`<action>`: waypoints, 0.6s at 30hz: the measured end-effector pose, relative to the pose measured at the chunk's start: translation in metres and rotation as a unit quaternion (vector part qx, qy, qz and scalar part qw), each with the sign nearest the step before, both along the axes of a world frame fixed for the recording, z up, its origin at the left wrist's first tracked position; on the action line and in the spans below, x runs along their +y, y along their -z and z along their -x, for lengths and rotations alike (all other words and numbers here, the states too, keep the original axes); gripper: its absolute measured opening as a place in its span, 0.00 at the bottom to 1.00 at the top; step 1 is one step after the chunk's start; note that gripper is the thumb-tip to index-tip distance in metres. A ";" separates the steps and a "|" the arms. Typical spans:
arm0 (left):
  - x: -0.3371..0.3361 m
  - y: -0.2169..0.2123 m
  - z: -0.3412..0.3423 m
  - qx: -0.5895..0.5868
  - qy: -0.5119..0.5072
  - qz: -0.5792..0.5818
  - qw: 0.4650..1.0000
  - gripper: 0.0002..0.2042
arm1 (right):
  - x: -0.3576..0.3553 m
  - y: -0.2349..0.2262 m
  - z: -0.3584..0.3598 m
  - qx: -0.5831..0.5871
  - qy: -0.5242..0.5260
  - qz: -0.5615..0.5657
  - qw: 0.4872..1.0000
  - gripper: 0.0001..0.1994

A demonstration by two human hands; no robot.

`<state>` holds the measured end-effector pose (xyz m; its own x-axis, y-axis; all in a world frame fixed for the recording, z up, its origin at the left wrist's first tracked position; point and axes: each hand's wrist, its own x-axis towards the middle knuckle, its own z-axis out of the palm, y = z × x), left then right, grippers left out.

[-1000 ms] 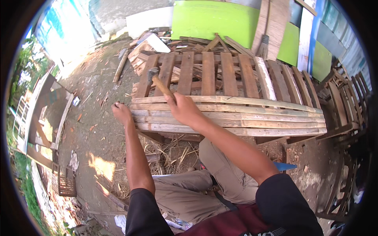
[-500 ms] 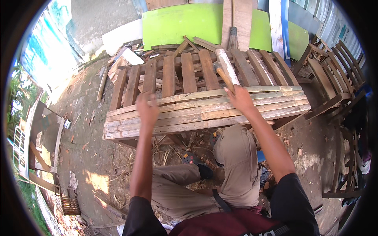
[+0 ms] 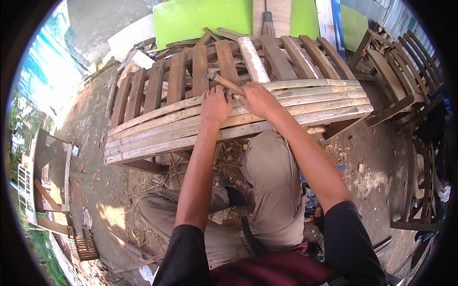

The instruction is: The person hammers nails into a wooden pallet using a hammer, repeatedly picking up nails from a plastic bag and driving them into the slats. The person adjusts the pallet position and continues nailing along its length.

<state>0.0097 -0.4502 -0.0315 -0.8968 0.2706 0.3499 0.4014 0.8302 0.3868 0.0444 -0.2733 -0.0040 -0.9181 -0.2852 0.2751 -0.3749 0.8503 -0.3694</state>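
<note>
My right hand [image 3: 257, 100] is closed round the wooden handle of a hammer [image 3: 230, 85]. The hammer's head points to the far left, above the wooden slats. Close beside it, my left hand [image 3: 217, 106] rests on the bamboo strips [image 3: 167, 119] with its fingers curled over the far strips; whatever its fingertips hold is hidden. The bamboo strips lie side by side along the near part of a slatted wooden bench [image 3: 176, 78]. One of the bench's slats is a whitish, worn board [image 3: 253, 59].
Scrap wood [image 3: 207, 37] is heaped behind the bench, below green panels [image 3: 202, 21]. A broom [image 3: 268, 24] leans there upright. Slatted wooden furniture [image 3: 398, 71] stands at the right, and a wooden frame [image 3: 67, 176] at the left. My bent knee [image 3: 269, 157] is against the bench's near side.
My left hand has moved right along the strips to beside my right hand. My right hand has shifted left with the hammer, which now tilts lower. The view has shifted slightly.
</note>
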 end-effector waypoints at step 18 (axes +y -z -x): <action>0.003 0.014 0.000 0.015 -0.002 0.012 1.000 0.21 | 0.002 0.001 -0.002 -0.002 0.044 -0.013 0.999 0.20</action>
